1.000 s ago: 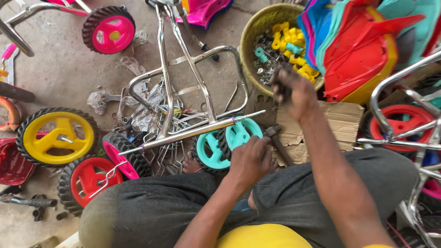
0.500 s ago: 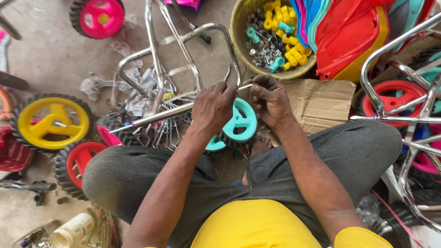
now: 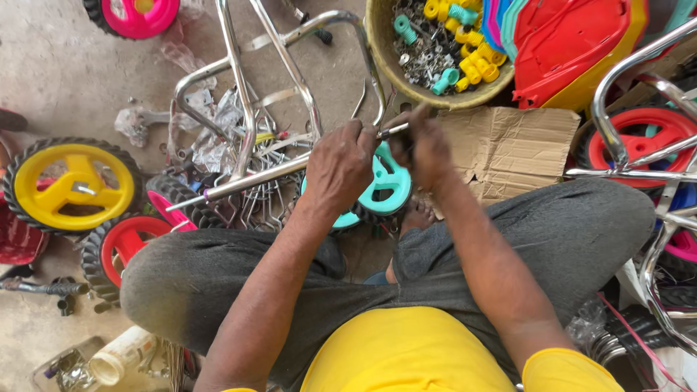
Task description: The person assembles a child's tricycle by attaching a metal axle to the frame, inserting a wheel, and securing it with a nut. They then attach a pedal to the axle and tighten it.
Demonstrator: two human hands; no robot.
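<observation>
A long chrome rod (image 3: 254,180) is gripped near its threaded end by the left hand (image 3: 340,165), fingers wrapped tight around it so that it is steadied level above the lap. That end is met by the right hand (image 3: 427,149), whose fingers are pinched together on something small; what it is cannot be told. Just below the grip, a teal wheel (image 3: 381,190) is left lying within reach, and just beyond it a basket (image 3: 385,51) of small parts is kept close.
</observation>
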